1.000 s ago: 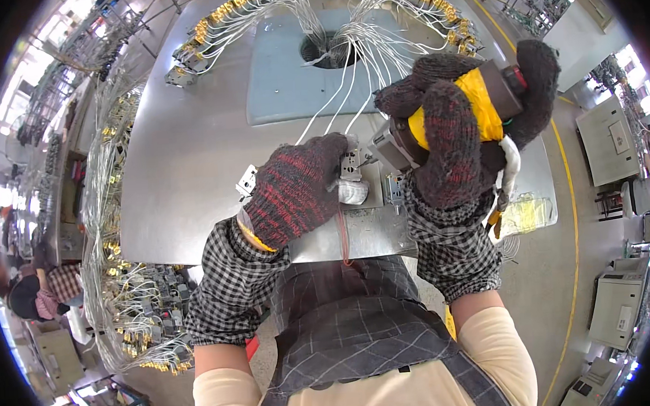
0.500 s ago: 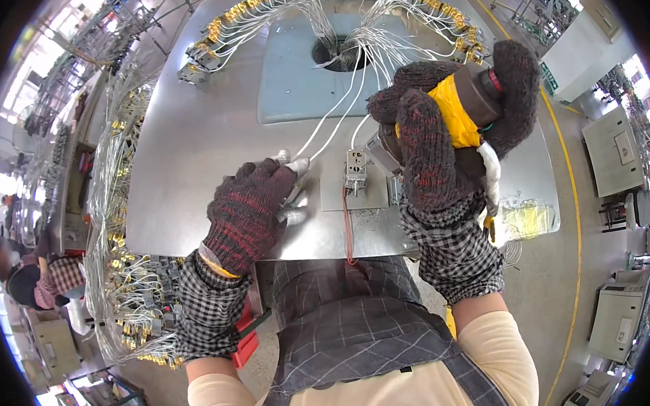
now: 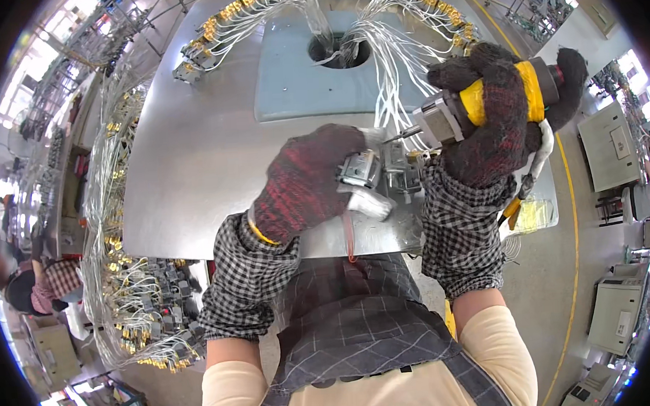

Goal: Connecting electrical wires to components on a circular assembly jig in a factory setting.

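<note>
My right hand (image 3: 501,131), in a dark knitted glove, grips a power screwdriver (image 3: 442,120) wrapped in yellow tape. It lies tilted, its thin bit pointing left toward my left hand's fingertips. My left hand (image 3: 305,182), in a red-and-black glove with white-covered fingertips, closes on a small silver metal block (image 3: 360,169). Right beside that block is a metal fixture (image 3: 399,166) near the table's front. White wires (image 3: 389,89) run from the table's hole down behind the fingertips. Whether the bit touches a screw is hidden. Thin reddish wires (image 3: 350,238) hang over the front edge.
The shiny metal table (image 3: 190,158) carries a blue-grey plate (image 3: 282,95) with a round hole. Along its far rim runs an arc of brass-coloured fittings (image 3: 256,4) on white wires. Bundled wired parts (image 3: 153,293) hang at the left. Another person (image 3: 50,280) is at far left.
My left hand has moved right to the fixture and now holds a metal block. The screwdriver has shifted right and its bit now points left. The white wires have gathered toward the right.
</note>
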The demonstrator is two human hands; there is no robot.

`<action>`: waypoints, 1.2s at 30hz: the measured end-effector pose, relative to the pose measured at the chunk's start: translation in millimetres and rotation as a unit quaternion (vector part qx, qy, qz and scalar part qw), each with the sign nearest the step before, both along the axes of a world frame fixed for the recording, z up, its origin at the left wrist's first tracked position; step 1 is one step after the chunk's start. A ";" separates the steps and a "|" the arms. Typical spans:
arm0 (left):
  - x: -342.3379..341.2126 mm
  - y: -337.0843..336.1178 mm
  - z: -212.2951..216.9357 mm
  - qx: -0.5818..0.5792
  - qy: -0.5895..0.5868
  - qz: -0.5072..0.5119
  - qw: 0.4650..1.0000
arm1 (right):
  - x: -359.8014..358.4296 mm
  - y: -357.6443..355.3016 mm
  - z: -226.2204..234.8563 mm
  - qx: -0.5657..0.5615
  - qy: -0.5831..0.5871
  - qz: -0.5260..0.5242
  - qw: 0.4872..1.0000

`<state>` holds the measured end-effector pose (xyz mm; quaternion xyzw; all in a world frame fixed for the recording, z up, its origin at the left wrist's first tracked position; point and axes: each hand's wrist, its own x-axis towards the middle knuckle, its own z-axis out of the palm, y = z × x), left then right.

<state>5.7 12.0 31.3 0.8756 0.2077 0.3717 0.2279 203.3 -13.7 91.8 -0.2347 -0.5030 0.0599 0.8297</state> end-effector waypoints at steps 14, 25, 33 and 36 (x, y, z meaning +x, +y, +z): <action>15.3 -3.1 21.7 -0.082 0.278 0.161 0.943 | -26.8 -16.7 -1.6 -0.089 0.021 0.113 0.989; -13.2 -9.7 4.7 -0.243 0.100 0.087 0.961 | -33.3 -5.3 -13.1 -0.125 -0.033 0.103 0.986; -26.3 -6.8 -8.8 -0.298 0.099 0.077 0.946 | -31.6 -6.3 -18.0 -0.148 -0.045 0.102 0.983; -36.0 -2.3 -24.8 -0.221 0.078 0.090 0.968 | -30.0 -7.2 -12.8 -0.169 -0.043 0.103 0.979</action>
